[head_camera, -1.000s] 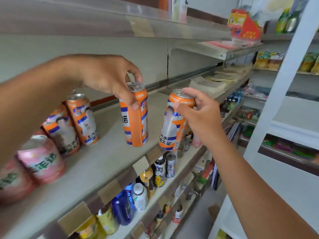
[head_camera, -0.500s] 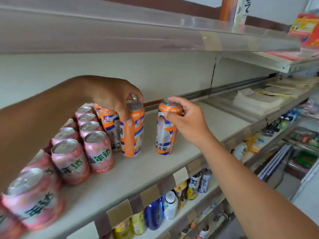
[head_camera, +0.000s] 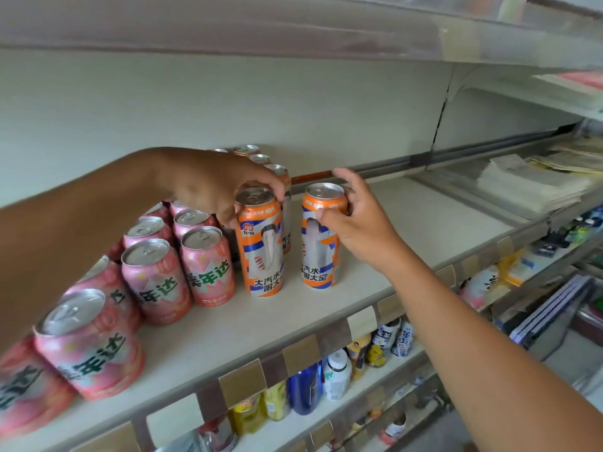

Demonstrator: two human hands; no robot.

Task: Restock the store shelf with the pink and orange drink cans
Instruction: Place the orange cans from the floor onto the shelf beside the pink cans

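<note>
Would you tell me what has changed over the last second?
The left hand and right hand brought the left orange can and right orange can down from mid-air to stand on the shelf. Both hands still grip them near the top; the pink cans stayed put.

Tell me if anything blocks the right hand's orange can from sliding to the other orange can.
Nothing visible: only bare cream shelf lies between the tall orange can in the right hand and the matching can the left hand grips.
</note>
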